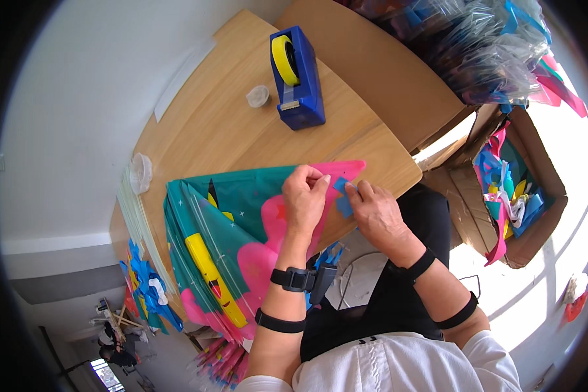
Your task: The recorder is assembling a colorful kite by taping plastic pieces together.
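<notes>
A folded teal and pink printed sheet (pixel 242 215) with yellow patches lies on the table, its narrow pink tip pointing right. Over its pink part is my left hand (pixel 305 199), thumb and forefinger pinched together; whatever they hold is too small to make out. My right hand (pixel 377 212) is closed, pinching a small blue cut piece (pixel 343 199) between thumb and fingers beside the pink tip. The two hands are a short way apart.
A blue tape dispenser (pixel 307 98) with yellow-cored tape stands toward the back, near a small clear cup (pixel 257 97). Another clear cup (pixel 140 173) sits at the left edge. Blue strips (pixel 147 287) are piled below it. An open carton (pixel 536 176) of coloured scraps stands right.
</notes>
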### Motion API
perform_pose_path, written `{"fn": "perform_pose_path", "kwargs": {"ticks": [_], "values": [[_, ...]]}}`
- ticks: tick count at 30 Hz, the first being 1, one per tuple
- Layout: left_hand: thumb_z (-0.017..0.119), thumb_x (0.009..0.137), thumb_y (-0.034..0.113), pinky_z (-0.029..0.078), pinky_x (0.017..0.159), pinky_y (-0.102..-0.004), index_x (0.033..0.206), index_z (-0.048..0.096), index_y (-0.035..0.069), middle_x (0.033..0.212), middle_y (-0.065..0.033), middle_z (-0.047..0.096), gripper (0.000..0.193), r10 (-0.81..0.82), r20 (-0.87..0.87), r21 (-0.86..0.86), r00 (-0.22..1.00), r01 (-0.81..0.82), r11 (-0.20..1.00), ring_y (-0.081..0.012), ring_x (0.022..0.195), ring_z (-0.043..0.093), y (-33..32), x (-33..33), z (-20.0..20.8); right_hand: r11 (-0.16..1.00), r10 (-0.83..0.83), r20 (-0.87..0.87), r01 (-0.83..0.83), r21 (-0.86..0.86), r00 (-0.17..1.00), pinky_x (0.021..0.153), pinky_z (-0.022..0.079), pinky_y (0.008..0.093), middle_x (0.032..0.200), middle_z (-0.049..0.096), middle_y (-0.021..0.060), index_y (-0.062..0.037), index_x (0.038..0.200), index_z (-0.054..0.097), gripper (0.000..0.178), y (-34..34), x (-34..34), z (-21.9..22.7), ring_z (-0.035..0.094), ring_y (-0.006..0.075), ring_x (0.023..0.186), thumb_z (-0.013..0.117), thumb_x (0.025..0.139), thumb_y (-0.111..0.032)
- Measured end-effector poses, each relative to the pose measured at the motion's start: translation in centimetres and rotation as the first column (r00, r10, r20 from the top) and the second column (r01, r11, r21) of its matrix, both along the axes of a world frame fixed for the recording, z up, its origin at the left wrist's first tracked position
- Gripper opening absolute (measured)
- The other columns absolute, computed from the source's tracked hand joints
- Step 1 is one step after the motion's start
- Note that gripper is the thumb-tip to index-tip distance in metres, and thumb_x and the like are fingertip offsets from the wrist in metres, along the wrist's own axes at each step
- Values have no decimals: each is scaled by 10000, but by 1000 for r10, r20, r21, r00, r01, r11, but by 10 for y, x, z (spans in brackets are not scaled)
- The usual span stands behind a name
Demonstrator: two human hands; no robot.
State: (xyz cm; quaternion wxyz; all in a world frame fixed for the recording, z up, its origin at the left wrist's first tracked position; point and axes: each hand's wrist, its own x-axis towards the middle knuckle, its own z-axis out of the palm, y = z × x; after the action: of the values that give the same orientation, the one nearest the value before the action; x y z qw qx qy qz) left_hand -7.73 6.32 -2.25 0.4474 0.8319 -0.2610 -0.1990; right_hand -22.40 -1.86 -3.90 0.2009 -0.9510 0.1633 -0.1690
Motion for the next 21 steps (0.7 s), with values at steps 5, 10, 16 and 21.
{"fn": "perform_pose_path", "kwargs": {"ticks": [5, 10, 16, 21], "values": [[632, 874, 104, 478, 663, -298, 949, 640, -39, 811, -78, 626, 162, 172, 238, -257, 956, -108, 960, -140, 726, 573, -22, 46, 28, 999, 4, -12, -5, -34, 1000, 684, 472, 354, 826, 532, 115, 63, 1053, 573, 296, 2, 3, 3, 586, 256, 767, 577, 782, -57], [618, 889, 116, 477, 640, -283, 1026, 653, -59, 836, -78, 640, 225, 235, 54, -261, 970, -214, 941, -124, 676, 550, -60, 83, 46, 999, -2, 7, 3, -38, 1000, 685, 468, 354, 827, 524, 115, 53, 1034, 570, 277, 2, 2, 3, 581, 256, 759, 575, 779, -55], [666, 848, 109, 451, 522, -276, 947, 664, 11, 761, -4, 555, 139, 225, -270, -87, 936, -256, 963, -87, 669, 500, -76, 93, 62, 1000, 1, -8, -1, -20, 1000, 700, 473, 364, 851, 527, 124, 59, 1084, 568, 331, 1, 1, 0, 583, 267, 775, 576, 775, -56], [655, 828, 70, 486, 526, -299, 841, 629, 10, 787, -50, 592, 66, 196, -373, -212, 907, -289, 934, -135, 663, 547, -78, 100, 58, 1000, 16, -15, -16, -7, 1000, 709, 476, 367, 873, 528, 131, 69, 1119, 562, 365, 2, 1, 2, 586, 273, 799, 574, 776, -55]]}}
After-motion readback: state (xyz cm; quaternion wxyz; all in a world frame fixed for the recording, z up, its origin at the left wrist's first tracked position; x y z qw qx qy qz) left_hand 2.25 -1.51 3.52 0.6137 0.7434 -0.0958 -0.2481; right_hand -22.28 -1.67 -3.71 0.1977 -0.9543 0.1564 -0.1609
